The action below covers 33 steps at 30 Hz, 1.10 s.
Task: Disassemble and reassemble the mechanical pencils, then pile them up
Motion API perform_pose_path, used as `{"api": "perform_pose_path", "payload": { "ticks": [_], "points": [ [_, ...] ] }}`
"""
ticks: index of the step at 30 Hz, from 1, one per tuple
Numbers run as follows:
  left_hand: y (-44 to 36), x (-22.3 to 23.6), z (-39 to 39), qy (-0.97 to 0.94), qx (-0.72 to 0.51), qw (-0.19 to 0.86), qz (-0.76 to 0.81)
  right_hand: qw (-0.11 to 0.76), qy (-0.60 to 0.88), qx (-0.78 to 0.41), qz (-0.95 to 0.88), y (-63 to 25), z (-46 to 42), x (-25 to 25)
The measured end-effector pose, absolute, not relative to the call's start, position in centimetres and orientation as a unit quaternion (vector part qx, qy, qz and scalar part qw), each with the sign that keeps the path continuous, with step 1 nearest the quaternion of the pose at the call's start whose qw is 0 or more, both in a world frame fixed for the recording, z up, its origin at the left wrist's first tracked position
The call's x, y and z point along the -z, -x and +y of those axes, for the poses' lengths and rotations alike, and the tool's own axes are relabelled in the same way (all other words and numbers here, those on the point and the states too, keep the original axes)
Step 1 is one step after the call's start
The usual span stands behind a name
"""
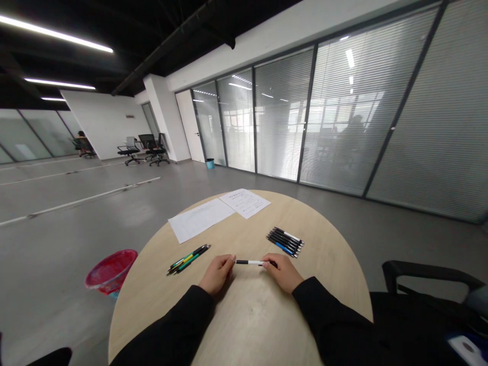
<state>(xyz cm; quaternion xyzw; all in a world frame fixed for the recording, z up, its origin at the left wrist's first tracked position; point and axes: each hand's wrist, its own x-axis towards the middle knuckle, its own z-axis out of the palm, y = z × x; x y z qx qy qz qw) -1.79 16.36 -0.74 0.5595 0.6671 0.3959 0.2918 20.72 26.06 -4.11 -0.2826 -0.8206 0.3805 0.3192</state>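
Observation:
A black-and-white pen (249, 263) lies level between my two hands, just above or on the round wooden table. My left hand (218, 274) has its fingers closed at the pen's black end. Around the white end, my right hand (282, 272) is closed in a pinch. Beyond my right hand, several pens in a row (285, 241) lie side by side, mostly black, with a blue one and a part-white one. To the left of my left hand is a small group of green, yellow and black pens (188, 260).
Two printed sheets of paper (202, 218) lie at the table's far side. The round table (244, 315) has a curved edge. A red lined bin (110, 272) stands on the floor at the left, and a black chair (430, 277) is close on the right.

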Motion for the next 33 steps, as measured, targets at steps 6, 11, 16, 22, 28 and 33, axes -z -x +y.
{"api": "perform_pose_path", "payload": {
  "ticks": [6, 11, 16, 22, 28, 33],
  "points": [
    [1.7, 0.5, 16.3, -0.556, -0.415, 0.285, 0.662, 0.323, 0.286, -0.384, -0.817, -20.8, 26.1, 4.2],
    [1.8, 0.7, 16.6, -0.540, -0.481, 0.300, 0.622, 0.325, 0.298, -0.393, -0.807, -20.8, 26.2, 4.3],
    [1.7, 0.8, 16.7, -0.506, -0.544, 0.335, 0.579, 0.324, 0.300, -0.399, -0.804, -20.9, 26.3, 4.4],
    [2.0, 1.2, 16.8, -0.469, -0.579, 0.331, 0.579, 0.331, 0.300, -0.403, -0.799, -20.8, 26.4, 4.6],
    [2.5, 1.6, 17.0, -0.463, -0.586, 0.299, 0.594, 0.336, 0.304, -0.410, -0.791, -20.8, 26.6, 4.9],
    [3.1, 1.0, 16.7, -0.531, -0.483, 0.149, 0.680, 0.340, 0.302, -0.419, -0.786, -20.8, 26.6, 4.8]
  ]
}}
